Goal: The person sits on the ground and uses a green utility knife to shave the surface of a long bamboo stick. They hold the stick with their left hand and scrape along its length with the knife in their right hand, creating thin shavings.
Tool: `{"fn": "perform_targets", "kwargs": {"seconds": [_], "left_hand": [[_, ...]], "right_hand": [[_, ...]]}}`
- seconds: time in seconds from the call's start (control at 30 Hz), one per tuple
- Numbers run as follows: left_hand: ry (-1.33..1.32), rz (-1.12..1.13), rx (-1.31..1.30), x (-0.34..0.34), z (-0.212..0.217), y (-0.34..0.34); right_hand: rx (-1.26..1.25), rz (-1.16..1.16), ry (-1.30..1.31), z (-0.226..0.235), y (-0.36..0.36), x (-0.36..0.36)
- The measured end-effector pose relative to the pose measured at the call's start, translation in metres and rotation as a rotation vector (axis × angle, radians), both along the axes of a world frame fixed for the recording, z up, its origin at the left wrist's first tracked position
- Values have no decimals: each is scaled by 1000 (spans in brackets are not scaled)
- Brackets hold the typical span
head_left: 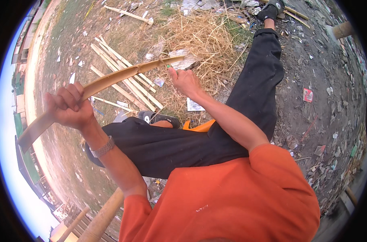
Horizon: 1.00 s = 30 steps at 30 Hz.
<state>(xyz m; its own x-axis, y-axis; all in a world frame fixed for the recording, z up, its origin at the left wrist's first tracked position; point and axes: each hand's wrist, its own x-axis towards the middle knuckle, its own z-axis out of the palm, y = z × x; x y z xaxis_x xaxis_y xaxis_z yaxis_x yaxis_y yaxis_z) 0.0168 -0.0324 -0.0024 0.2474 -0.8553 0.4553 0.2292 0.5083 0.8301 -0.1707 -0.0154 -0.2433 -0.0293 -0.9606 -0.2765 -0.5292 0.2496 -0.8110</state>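
Bamboo strip (107,82) held across the lap, left hand (70,109) fisted around its near end, right hand (185,82) pinching its far end, split bamboo slats (123,78) on the ground beyond.

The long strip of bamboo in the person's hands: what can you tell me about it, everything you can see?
The bamboo strip is a long, flat, pale tan split piece with a browner, rougher face. It looks curved, though the lens bends lines. The left hand grips it in a fist near its lower end; the right hand touches it near the far end, with something small and green at the fingers. It is held in the air over more split strips lying on the ground.
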Motion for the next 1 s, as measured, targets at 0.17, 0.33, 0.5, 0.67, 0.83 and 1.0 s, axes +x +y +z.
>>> {"fn": "perform_targets", "kwargs": {"seconds": [0.17, 0.33, 0.5, 0.67, 0.83, 1.0], "left_hand": [[27, 55, 18, 1, 0, -3], [19, 14, 16, -4, 1, -1], [18, 24, 27, -6, 0, 1], [13, 57, 18, -10, 1, 1], [7, 3, 5, -6, -2, 2], [7, 36, 12, -14, 2, 1]], "right_hand": [[62, 36, 6, 6, -6, 4], [124, -29, 16, -9, -6, -10], [57, -40, -5, -12, -6, 1], [112, -99, 7, -35, -8, -7], [34, -86, -10, -26, -7, 6], [165, -133, -34, -56, -10, -2]]}}
